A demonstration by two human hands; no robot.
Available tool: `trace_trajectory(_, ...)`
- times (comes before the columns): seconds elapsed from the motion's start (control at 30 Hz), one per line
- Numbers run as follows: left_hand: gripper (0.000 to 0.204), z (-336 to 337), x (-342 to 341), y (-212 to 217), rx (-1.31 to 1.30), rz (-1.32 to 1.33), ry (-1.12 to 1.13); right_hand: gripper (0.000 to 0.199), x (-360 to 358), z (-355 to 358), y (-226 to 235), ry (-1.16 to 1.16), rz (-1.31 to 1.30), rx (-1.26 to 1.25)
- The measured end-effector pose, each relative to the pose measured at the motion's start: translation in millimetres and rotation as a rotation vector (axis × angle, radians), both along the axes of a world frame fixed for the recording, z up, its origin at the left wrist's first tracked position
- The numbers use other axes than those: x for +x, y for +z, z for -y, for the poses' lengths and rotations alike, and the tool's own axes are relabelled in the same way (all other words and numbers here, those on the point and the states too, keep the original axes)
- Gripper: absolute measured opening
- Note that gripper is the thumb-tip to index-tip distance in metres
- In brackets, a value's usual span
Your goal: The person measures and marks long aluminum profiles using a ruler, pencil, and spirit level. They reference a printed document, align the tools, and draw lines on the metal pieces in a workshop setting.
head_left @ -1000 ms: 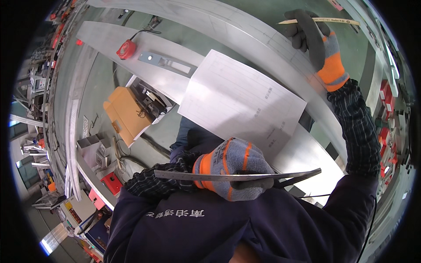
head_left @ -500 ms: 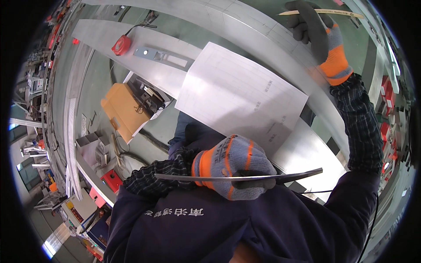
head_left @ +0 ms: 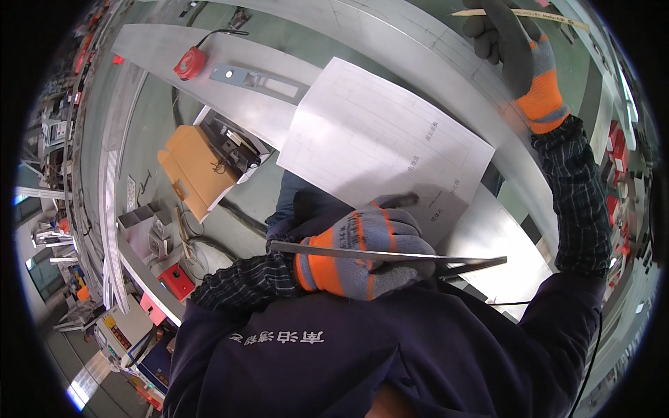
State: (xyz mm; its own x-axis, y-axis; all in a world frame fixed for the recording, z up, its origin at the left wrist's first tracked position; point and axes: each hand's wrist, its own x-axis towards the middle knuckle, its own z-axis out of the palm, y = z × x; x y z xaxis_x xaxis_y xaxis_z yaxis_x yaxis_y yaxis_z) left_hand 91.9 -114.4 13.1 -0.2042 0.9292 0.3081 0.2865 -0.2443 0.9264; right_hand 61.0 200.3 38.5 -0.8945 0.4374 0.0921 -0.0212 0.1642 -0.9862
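My left hand (head_left: pixel 373 251), in a grey and orange glove, is in front of my chest. It grips a thin, angled metal strip (head_left: pixel 327 251), seen edge-on, with a second arm meeting it at the right end. One dark-tipped finger stretches out over the lower part of a white paper sheet (head_left: pixel 369 125) with line drawings and printing. Far up at the right, my right hand (head_left: pixel 512 49) holds a wooden pencil (head_left: pixel 557 18) between its fingers. That hand is beside a long, wide metal profile (head_left: pixel 418 52) with faint lines on it.
Left of the paper, a blue-grey level (head_left: pixel 240 78) and a red tape measure (head_left: pixel 189 64) lie on a metal beam (head_left: pixel 150 52). Below stands an open cardboard box (head_left: pixel 195 167) with dark items inside. Near the left edge is a red box (head_left: pixel 176 281), with cables beside it.
My left hand has risen slightly toward the paper, and one finger has straightened out. The metal strip has tilted with it. My right hand with the pencil has shifted a little up and right.
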Motion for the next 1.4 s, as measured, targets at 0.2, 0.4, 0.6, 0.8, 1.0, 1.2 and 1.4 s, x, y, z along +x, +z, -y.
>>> trace_trajectory(0.2,0.020,10,-9,-24,-0.088,0.035,0.028,0.035,1,10,3,-0.038,-0.039,0.018)
trace_trajectory(0.4,0.019,13,-13,-34,-0.252,0.034,0.078,0.035,0,7,8,-0.035,0.025,-0.007)
trace_trajectory(0.6,0.018,13,-15,-47,-0.260,0.110,0.022,0.034,-1,3,5,-0.035,0.020,-0.031)
trace_trajectory(0.8,0.022,10,-11,-47,-0.230,0.227,0.091,0.034,-1,4,4,-0.040,0.016,-0.039)
trace_trajectory(1.0,0.024,10,-15,-43,-0.256,0.163,0.043,0.036,0,8,0,-0.060,-0.039,0.036)
trace_trajectory(1.2,0.028,17,-14,-49,-0.324,0.056,0.007,0.037,1,9,1,-0.059,-0.025,0.051)
trace_trajectory(1.4,0.035,19,-15,-44,-0.255,0.041,0.038,0.037,-1,5,1,-0.061,-0.002,0.034)
